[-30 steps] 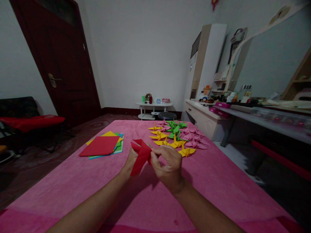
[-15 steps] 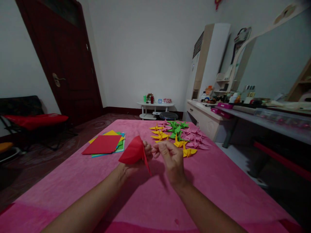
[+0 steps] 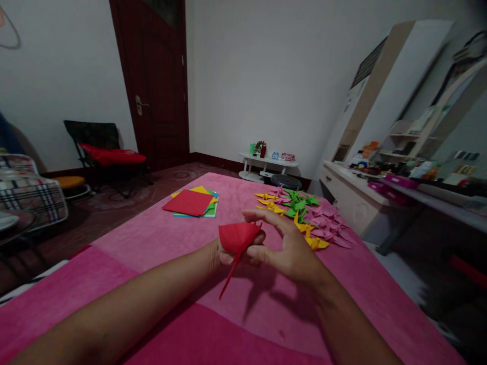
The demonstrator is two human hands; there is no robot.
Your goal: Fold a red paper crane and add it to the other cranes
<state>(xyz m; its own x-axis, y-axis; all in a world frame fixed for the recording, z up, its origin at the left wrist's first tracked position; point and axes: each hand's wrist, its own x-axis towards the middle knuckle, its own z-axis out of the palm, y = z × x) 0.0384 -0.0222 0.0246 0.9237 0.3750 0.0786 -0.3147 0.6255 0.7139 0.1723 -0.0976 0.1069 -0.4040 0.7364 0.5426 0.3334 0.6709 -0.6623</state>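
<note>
A folded red paper crane (image 3: 236, 236) with a wide wing and a long thin point hanging down is held above the table. My left hand (image 3: 225, 257) grips it from beneath and behind, its fingers mostly hidden by the paper. Just to the right, my right hand (image 3: 283, 244) curves around the crane's right end with thumb and fingers apart; whether a fingertip touches the paper I cannot tell. Several finished cranes lie beyond it: yellow cranes (image 3: 316, 243), green cranes (image 3: 297, 204) and pink cranes (image 3: 330, 223).
A stack of coloured square paper, with a red sheet (image 3: 189, 202) on top, lies at the left on the pink tablecloth (image 3: 152, 243). A cluttered dressing table (image 3: 346, 182) stands to the right. A small white table (image 3: 268, 161) is by the far wall.
The view has swung left. My right hand has spread its fingers from a pinch beside the crane. The crane has turned, its thin point now slanting down to the left.
</note>
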